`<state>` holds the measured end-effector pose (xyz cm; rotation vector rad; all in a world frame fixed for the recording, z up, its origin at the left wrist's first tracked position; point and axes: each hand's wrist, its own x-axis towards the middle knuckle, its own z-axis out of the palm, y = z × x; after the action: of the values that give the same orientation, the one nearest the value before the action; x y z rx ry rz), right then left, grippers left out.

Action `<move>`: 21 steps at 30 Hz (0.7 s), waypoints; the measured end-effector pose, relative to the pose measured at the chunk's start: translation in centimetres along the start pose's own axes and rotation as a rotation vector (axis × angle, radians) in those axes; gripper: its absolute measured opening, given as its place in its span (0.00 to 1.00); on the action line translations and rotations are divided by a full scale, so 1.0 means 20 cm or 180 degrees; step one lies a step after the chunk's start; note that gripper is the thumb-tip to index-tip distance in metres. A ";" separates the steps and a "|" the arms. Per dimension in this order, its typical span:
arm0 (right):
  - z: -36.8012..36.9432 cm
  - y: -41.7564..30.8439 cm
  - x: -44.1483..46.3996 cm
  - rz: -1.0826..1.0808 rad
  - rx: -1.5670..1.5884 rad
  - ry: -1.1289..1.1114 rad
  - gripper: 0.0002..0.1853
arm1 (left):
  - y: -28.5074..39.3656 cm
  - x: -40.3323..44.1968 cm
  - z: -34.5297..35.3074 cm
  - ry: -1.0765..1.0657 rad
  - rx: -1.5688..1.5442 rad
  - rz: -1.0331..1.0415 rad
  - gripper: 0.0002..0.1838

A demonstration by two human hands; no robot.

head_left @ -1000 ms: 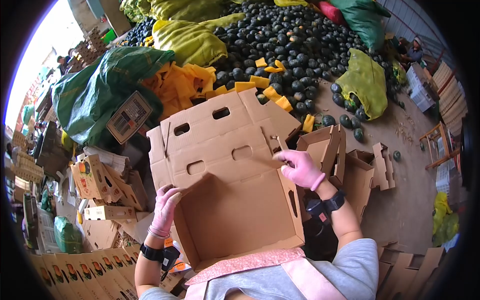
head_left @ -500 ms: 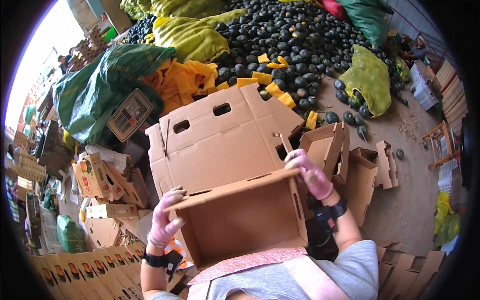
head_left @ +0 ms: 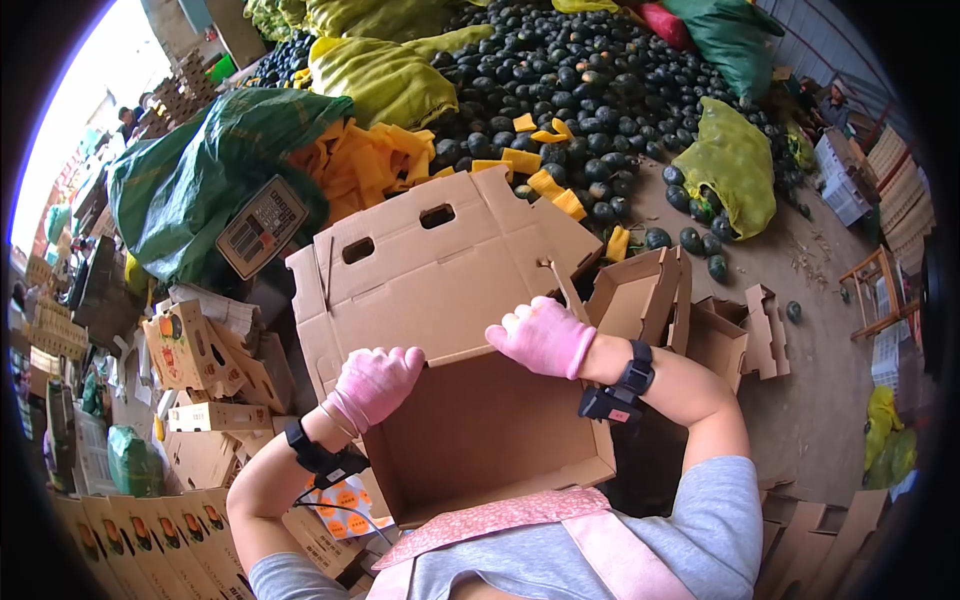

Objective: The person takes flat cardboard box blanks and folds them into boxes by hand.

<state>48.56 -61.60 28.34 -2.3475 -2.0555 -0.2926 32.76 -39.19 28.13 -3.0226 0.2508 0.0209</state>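
Observation:
A brown cardboard box (head_left: pixel 490 430) stands in front of my body, its hollow inside facing up toward me. My left hand (head_left: pixel 375 385), in a pink glove, is closed over the left part of the box's far edge. Farther right along that same edge, my right hand (head_left: pixel 540 337), also pink-gloved, has its fingers curled down; the fingertips are hidden. Just beyond both hands lies a flat cardboard blank (head_left: pixel 430 285) with two oval hand holes.
A large heap of dark green squashes (head_left: pixel 590 90) spreads across the back, with a yellow mesh sack (head_left: pixel 735 165) at its right. Orange foam pieces (head_left: pixel 365 165) spill from a green sack (head_left: pixel 215 175). Folded boxes (head_left: pixel 645 295) lie right; printed cartons (head_left: pixel 175 345) stand left.
Both hands have moved inward along the box's far edge from its corners. The far wall, earlier leaning toward me, now sits farther back and shows less of its surface.

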 end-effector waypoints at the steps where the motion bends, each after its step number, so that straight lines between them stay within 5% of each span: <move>1: 0.00 0.01 -0.03 -0.0044 0.0010 0.0114 0.06 | 0.01 0.00 -0.05 -0.0356 -0.0265 -0.0120 0.13; 4: -0.04 0.09 -0.21 0.0639 0.0612 -0.0121 0.07 | 0.04 -0.09 -0.17 0.1435 -0.2193 -0.0570 0.20; 5: -0.07 0.13 -0.31 0.1142 0.0847 -0.0067 0.07 | 0.01 -0.15 -0.11 0.1552 -0.2121 -0.0635 0.29; 8: -0.12 0.27 -0.73 0.3239 0.1215 -0.0397 0.20 | 0.10 -0.38 0.05 0.0900 -0.1391 -0.1202 0.35; 9: -0.06 0.28 -0.93 0.3705 0.1204 0.0290 0.26 | 0.18 -0.44 0.05 0.0511 -0.1220 -0.1128 0.35; 13: 0.04 0.36 -1.58 0.4623 0.1250 0.0883 0.33 | 0.37 -0.55 0.13 0.0053 -0.0842 -0.0363 0.44; 16: -0.11 0.35 -1.58 0.6141 0.0329 -0.0258 0.36 | 0.37 -0.54 0.09 0.0136 -0.1115 -0.1647 0.46; 18: -0.25 0.28 -1.32 0.5783 -0.1445 -0.0896 0.38 | 0.31 -0.61 0.24 0.0706 -0.1420 -0.2160 0.49; 19: -0.22 0.27 -1.27 0.5260 -0.1850 -0.0277 0.35 | 0.28 -0.64 0.28 0.1152 -0.1816 -0.2292 0.47; 21: -0.14 0.30 -1.06 0.4231 -0.0718 0.0766 0.27 | 0.24 -0.66 0.31 0.1581 -0.2560 -0.2781 0.42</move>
<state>51.51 -83.64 28.68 -2.9535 -0.1156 -0.6727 18.86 -41.03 21.68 -3.4928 -1.3508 -0.8861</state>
